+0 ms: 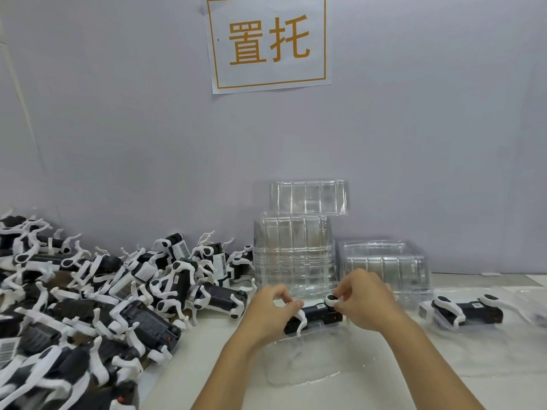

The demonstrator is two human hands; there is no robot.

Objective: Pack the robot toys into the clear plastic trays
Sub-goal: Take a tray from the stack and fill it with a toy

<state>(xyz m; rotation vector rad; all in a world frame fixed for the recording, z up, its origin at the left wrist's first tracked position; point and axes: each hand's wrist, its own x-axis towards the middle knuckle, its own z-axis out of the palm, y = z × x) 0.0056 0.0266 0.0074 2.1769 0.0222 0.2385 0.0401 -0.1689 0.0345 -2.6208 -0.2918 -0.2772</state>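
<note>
While both hands, left hand [270, 306] and right hand [362, 300], pinch the black-and-white plastic robot toy [313, 316] over the clear plastic tray [307, 362], its stiff body looks safer to hold than thin, probably fragile legs.

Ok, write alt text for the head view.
Two hands, left hand and right hand, grip a black-and-white robot toy over a clear tray. A toy pile lies left, stacked empty trays behind, a packed toy right.
</note>
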